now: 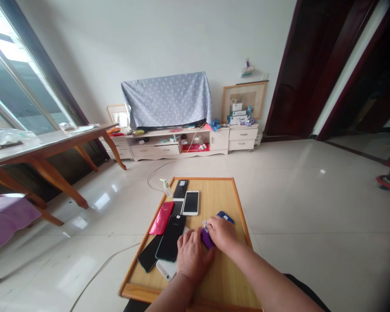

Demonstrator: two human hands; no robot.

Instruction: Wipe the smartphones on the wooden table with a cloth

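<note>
Both of my hands work over a small wooden tray table. Between them lies a purple, flat thing [207,238] that looks like a phone, partly covered by my fingers. My left hand [193,255] rests at its left side, fingers bent against its edge and the thumb below it. Closed in a pinch, my right hand [220,233] presses a small white crumpled piece, like a tissue [204,224], at the purple thing's upper end. A blue phone [226,216] sticks out behind my right hand. A black phone [171,238] lies left of my left hand.
The wooden table [214,190] also bears a red phone [162,218], a white-framed phone [191,203], several other phones and a pump bottle [166,187]. A cable [107,262] runs over the floor. A larger table [52,145] stands at left, a low cabinet [219,141] at the wall.
</note>
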